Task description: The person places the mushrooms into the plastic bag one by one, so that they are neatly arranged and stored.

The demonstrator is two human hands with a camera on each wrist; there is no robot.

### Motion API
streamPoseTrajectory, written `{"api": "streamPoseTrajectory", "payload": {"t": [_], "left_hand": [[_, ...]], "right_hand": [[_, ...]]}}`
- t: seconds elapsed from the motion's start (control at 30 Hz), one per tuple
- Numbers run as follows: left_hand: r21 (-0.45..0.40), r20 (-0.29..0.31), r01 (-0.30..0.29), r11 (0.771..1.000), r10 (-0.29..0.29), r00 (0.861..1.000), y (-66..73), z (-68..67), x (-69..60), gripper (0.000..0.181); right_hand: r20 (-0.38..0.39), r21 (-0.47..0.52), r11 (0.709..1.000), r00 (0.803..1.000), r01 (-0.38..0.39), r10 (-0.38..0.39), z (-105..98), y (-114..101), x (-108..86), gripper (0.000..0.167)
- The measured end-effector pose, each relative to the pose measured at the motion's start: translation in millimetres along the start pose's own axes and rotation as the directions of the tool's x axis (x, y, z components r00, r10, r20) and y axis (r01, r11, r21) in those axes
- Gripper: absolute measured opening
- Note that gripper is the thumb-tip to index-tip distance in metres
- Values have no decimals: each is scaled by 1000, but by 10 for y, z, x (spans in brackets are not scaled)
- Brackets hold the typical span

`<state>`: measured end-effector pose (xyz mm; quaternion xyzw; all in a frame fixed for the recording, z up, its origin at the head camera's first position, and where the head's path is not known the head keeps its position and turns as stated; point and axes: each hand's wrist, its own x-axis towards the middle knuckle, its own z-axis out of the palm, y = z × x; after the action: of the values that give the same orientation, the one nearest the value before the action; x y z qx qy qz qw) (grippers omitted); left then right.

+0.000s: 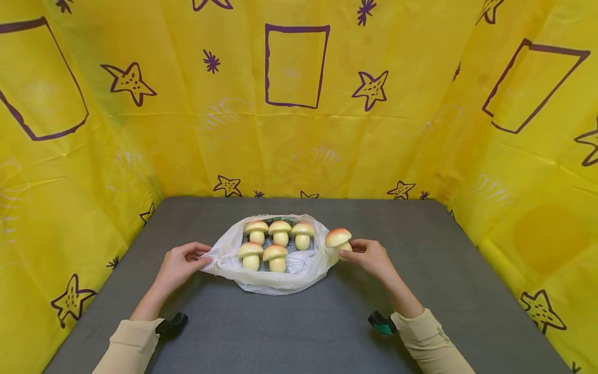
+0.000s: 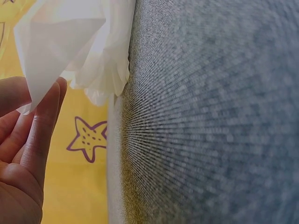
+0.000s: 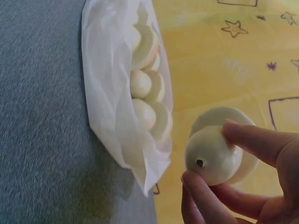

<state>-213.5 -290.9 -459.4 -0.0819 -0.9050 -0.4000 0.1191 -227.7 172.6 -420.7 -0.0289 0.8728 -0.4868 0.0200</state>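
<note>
A white plastic bag lies spread at the middle of the table, its mouth wide. Several toy mushrooms with cream stems and orange-tinged caps rest inside it in two rows. My left hand pinches the bag's left corner between thumb and fingers; in the left wrist view the white film hangs from the fingertips. Just beyond the bag's right edge, my right hand holds another mushroom by its stem, cap upward. A small dark hole shows in that stem's underside in the right wrist view.
Dark grey cloth covers the table. Yellow curtains with purple star and frame drawings enclose the back and both sides. Some dark green stuff shows behind the mushrooms at the bag's far edge. Each wrist bears a black strapped device.
</note>
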Motion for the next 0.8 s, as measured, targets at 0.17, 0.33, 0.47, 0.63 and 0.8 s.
{"api": "streamPoseTrajectory", "payload": {"t": [0.17, 0.33, 0.47, 0.63, 0.8], "left_hand": [[-12, 0, -10, 1000, 10, 1000, -3, -18, -5, 24], [-18, -1, -4, 1000, 4, 1000, 6, -34, 0, 23], [-13, 0, -1, 1000, 1, 1000, 18, -37, 1, 23], [-17, 10, 5, 1000, -5, 1000, 24, -38, 4, 23], [-22, 11, 9, 1000, -8, 1000, 29, -45, 3, 23]], "right_hand": [[0, 22, 1000, 1000, -3, 3, 40, -67, 0, 38], [11, 55, 998, 1000, -18, 18, 96, -101, 11, 39], [25, 75, 997, 1000, -17, 15, 141, -125, 21, 38], [37, 71, 997, 999, -14, 11, 192, -171, 22, 37], [43, 70, 997, 999, -23, 20, 239, -209, 26, 36]]}}
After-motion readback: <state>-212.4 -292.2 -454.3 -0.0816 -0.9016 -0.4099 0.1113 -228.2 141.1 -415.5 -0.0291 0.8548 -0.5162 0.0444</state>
